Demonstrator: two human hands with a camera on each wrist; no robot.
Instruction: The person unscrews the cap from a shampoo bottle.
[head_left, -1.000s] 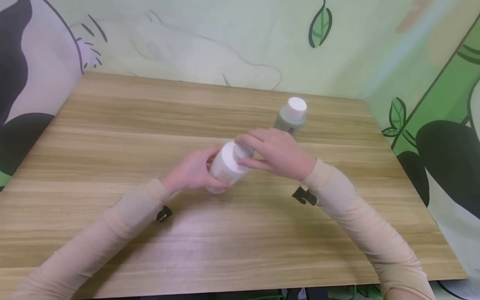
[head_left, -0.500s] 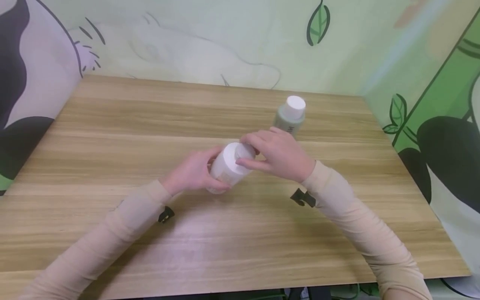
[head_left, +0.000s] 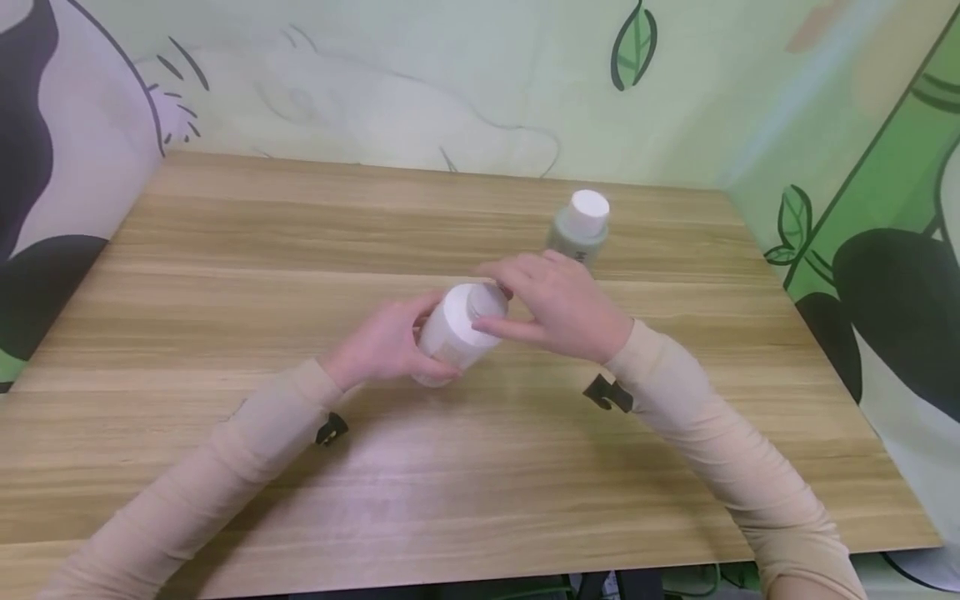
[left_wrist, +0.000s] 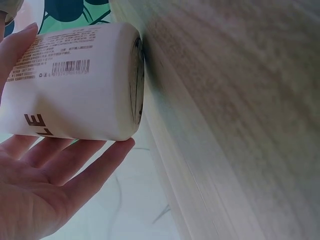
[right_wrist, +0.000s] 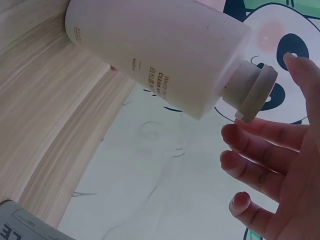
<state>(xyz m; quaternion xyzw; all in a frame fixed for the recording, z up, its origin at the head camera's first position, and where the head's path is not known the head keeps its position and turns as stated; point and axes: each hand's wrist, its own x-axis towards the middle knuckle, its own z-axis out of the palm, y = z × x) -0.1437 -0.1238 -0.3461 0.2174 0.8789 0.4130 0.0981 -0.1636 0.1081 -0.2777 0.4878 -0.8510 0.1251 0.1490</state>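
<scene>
A white plastic bottle (head_left: 452,333), tilted with its cap end up and to the right, is held by my left hand (head_left: 382,340). In the left wrist view its printed side shows a barcode, with the thumb on one side and several fingers (left_wrist: 95,167) along the other. The base is close over the wooden table (left_wrist: 200,130). My right hand (head_left: 558,304) is around the white cap (right_wrist: 251,91), fingers loosely bent. In the right wrist view an index fingertip is right at the cap's edge, while the thumb (right_wrist: 300,70) stands apart from it.
Behind my right hand stands a grey-green bottle (head_left: 579,237) with a white cap, partly hidden by that hand. A painted wall (head_left: 360,83) borders the table's far edge. Black pieces (head_left: 607,393) show beside both wrists. Cables (head_left: 693,581) lie below the front edge.
My right fingers have loosened and spread from the cap, so more of it shows. The left hand keeps the white bottle in nearly the same place and tilt.
</scene>
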